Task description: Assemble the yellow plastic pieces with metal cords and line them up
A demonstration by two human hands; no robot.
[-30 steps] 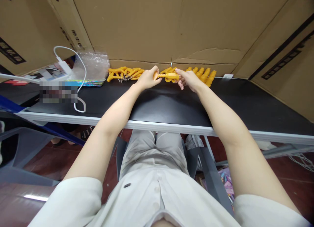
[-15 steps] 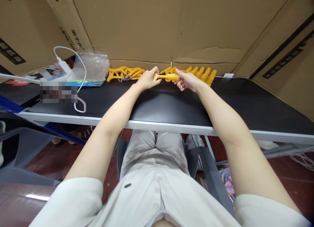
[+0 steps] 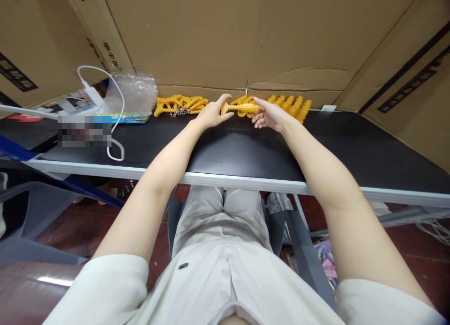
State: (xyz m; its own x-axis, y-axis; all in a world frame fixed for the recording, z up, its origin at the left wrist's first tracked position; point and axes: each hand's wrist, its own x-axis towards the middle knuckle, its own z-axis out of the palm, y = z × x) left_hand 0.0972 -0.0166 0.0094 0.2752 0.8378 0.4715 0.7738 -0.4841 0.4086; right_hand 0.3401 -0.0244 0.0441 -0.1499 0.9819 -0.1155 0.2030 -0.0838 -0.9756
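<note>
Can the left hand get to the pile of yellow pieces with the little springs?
Probably yes. The heap of yellow plastic pieces with metal springs lies just beside the left hand on the black tabletop, with nothing between.

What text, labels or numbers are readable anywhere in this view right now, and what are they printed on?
Nothing reads clearly.
Left cardboard box: slanted black print, too small to read.
Black printed strips on the right cardboard box and far-left box: no legible letters.
Printed papers at the table's left: blurred.
Orange plastic part held by left hand and right hand: no marking visible.
</note>
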